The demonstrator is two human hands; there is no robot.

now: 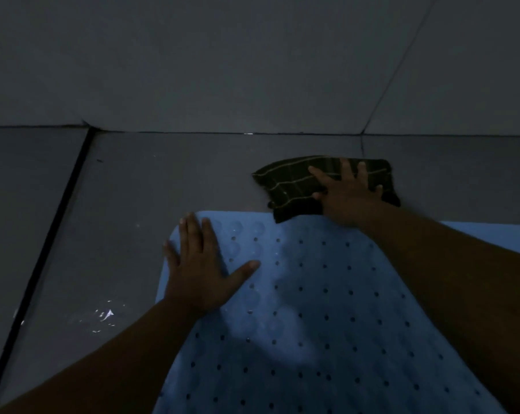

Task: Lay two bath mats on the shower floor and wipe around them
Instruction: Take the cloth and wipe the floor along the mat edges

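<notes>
Left hand (199, 273), fingers spread flat, presses the blue mat's (312, 324) left edge at frame center, likely pinning it so it won't slide. Right hand (347, 195), fingers spread, presses a dark checked cloth (285, 182) on the floor (163, 180) just past the mat's top edge, right of center. Wiping stage. Second mat edge (497, 231) possibly at right. Wet patch (103, 316) lower left.
</notes>
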